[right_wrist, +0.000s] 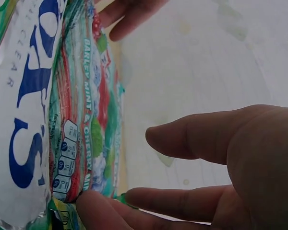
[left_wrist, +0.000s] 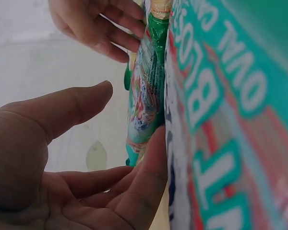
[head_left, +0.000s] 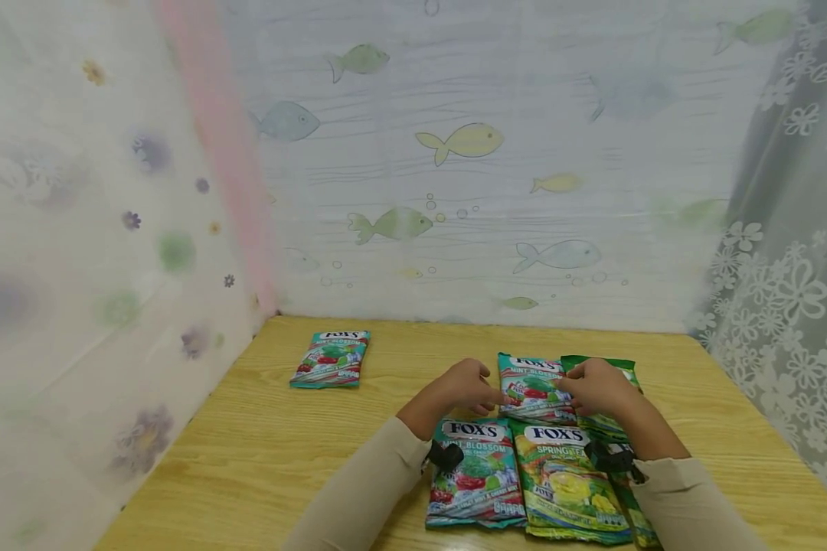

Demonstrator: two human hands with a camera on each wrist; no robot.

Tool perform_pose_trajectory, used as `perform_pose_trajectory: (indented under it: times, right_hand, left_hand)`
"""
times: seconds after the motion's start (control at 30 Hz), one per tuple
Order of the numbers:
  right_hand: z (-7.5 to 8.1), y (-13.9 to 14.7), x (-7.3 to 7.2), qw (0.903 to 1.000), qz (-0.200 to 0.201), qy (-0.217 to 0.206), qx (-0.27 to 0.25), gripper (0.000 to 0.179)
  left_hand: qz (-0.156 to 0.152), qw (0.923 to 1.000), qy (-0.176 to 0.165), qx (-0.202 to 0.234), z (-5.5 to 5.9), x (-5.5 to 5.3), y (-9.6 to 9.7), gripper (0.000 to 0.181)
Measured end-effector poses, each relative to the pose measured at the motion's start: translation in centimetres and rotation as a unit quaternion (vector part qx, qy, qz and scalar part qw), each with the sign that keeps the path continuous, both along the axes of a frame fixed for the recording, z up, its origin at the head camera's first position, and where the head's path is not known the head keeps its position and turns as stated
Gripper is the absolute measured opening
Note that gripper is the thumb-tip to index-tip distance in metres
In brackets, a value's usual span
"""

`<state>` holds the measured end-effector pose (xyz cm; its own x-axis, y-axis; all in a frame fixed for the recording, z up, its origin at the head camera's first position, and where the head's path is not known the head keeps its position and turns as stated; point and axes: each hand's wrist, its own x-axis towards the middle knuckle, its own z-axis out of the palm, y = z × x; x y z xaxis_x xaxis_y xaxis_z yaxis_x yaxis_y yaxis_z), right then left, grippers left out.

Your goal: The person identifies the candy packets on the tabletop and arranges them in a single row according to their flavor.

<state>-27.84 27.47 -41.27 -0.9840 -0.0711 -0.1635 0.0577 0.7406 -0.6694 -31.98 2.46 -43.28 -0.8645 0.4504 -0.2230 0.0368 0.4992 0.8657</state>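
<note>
Mint Blossom bag (head_left: pixel 532 392) lies in the back row on the table (head_left: pixel 248 459), between left hand (head_left: pixel 467 386) and right hand (head_left: pixel 603 390), both loosely spread, where a firm rightward push could ride it over the adjoining green bag (head_left: pixel 601 427).

Teal Mint Blossom bag (head_left: pixel 532 389), face up, on table (head_left: pixel 248 444)

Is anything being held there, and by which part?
Nothing appears held: the left hand and right hand flank a Mint Blossom bag without gripping it.
</note>
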Motion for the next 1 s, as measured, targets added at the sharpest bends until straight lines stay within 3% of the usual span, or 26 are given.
perform_pose_trajectory:
  times: [0.37, 0.77, 1.0]
  right_hand:
    - [-0.1, -0.5, 0.0, 0.9998, 0.003, 0.009, 0.014, 0.052]
    - [-0.3, -0.5, -0.1, 0.9997, -0.002, 0.014, 0.02, 0.055]
    - [-0.8, -0.8, -0.2, 0.9991, 0.007, 0.009, 0.041, 0.069]
  left_hand:
    - [0.005, 0.9986, 0.02, -0.049, -0.2, -0.3, 1.2, 0.076]
    - [-0.014, 0.9971, 0.041, -0.062, -0.1, -0.4, 1.4, 0.044]
    - [-0.007, 0.9933, 0.053, -0.103, -0.3, -0.4, 1.5, 0.022]
